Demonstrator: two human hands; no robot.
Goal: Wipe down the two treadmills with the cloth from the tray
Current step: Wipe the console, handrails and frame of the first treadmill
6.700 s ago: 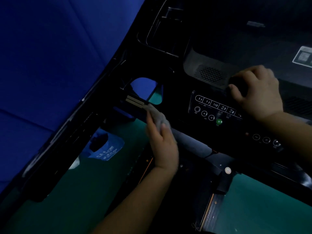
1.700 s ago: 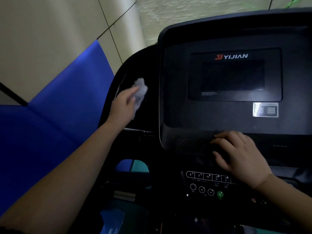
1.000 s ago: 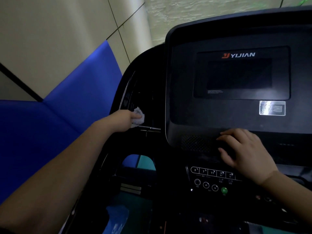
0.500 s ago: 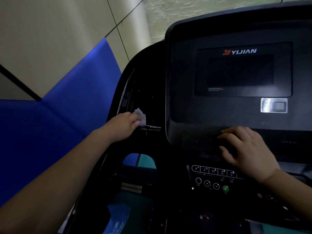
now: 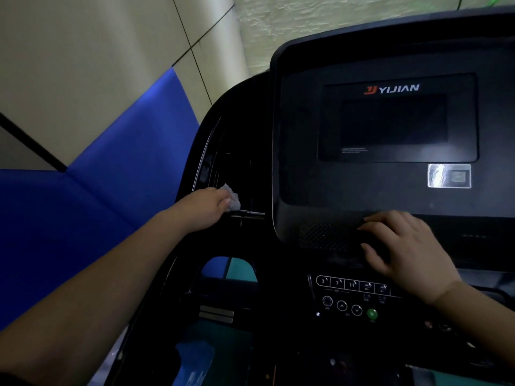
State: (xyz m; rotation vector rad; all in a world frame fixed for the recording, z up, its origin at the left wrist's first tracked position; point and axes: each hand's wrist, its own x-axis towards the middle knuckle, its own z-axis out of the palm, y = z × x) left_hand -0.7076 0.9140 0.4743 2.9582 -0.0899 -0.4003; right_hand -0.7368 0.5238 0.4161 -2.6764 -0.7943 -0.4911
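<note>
We see that the cloth (image 5: pixel 232 198) is a grey, soft, fluffy textile. The treadmill console (image 5: pixel 303 188) looks like black matt plastic, while its screen (image 5: pixel 395 121) is smooth and a little glossy. On its near left part, the speaker grille (image 5: pixel 320 236) is finely perforated. The sticker (image 5: pixel 449 176) is silver and mirror-shiny. At the left, the blue padding (image 5: pixel 111 176) seems smooth with a mild sheen; the far wall (image 5: pixel 292 18) is rough plaster.

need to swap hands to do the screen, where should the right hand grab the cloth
Pinch the crumpled end of the cloth that sticks out past the fingers of the left hand, coming from the right, the screen side. The rest is bunched under that hand, so only this end is free.
</note>
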